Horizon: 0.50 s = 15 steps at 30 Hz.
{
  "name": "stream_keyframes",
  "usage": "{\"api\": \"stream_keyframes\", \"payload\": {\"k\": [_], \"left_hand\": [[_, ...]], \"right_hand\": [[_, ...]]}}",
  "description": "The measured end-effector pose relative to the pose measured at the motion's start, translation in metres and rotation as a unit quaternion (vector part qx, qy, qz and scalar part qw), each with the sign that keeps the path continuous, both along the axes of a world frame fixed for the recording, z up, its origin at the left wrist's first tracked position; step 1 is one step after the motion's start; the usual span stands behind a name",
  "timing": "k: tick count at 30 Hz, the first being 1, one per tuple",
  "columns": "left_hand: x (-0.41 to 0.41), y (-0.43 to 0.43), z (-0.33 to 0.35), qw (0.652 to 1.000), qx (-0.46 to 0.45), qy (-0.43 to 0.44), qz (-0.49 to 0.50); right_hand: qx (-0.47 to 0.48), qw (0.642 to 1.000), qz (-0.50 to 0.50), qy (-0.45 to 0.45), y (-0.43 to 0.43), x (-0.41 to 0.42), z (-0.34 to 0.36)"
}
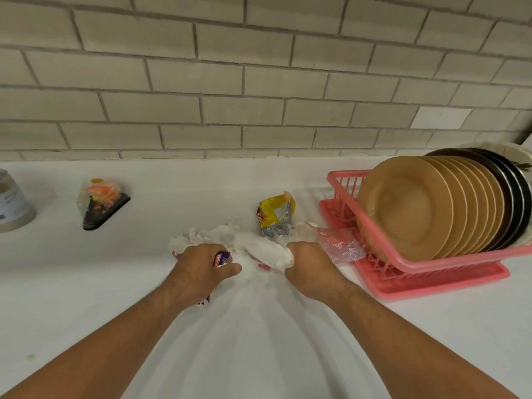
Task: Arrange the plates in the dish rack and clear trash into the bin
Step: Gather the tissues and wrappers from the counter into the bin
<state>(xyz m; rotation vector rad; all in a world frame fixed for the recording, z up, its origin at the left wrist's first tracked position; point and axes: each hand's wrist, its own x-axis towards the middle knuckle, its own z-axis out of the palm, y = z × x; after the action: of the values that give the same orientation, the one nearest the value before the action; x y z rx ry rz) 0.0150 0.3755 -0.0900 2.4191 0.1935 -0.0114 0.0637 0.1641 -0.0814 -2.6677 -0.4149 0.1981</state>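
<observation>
On the white counter (259,341), my left hand (198,269) is closed around a small purple and white wrapper (221,259). My right hand (311,269) grips a crumpled white tissue (270,254). More crumpled white tissue (207,236) lies just behind my left hand. A yellow and silver snack bag (275,217) stands behind my hands, and a clear plastic bag with red print (339,244) lies by my right hand. At the right, a pink dish rack (417,269) holds several tan plates (403,208) and dark plates (512,197) standing on edge.
A clear plastic wedge box with a black base and orange scraps (100,205) sits at the back left. A grey jar (13,203) stands at the far left edge. A tiled wall (259,82) runs behind the counter. No bin is in view.
</observation>
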Motion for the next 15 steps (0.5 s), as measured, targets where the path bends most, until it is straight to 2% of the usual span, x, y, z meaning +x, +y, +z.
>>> {"api": "stream_keyframes", "payload": {"k": [6,10,12,15], "left_hand": [[0.0,0.007,-0.004,0.998,0.053,-0.018,0.011],[-0.001,0.017,-0.006,0.999,0.012,0.019,0.043],[-0.001,0.021,-0.007,0.998,0.025,0.024,0.05],[-0.002,0.022,-0.005,0.997,0.052,-0.011,0.054]], "right_hand": [[0.032,0.999,-0.004,0.026,-0.001,0.002,0.001],[0.09,0.996,0.007,0.025,-0.001,0.0,0.005],[0.103,0.994,0.021,0.028,0.002,-0.004,0.006],[0.091,0.994,0.036,0.049,0.006,-0.01,0.004]]}}
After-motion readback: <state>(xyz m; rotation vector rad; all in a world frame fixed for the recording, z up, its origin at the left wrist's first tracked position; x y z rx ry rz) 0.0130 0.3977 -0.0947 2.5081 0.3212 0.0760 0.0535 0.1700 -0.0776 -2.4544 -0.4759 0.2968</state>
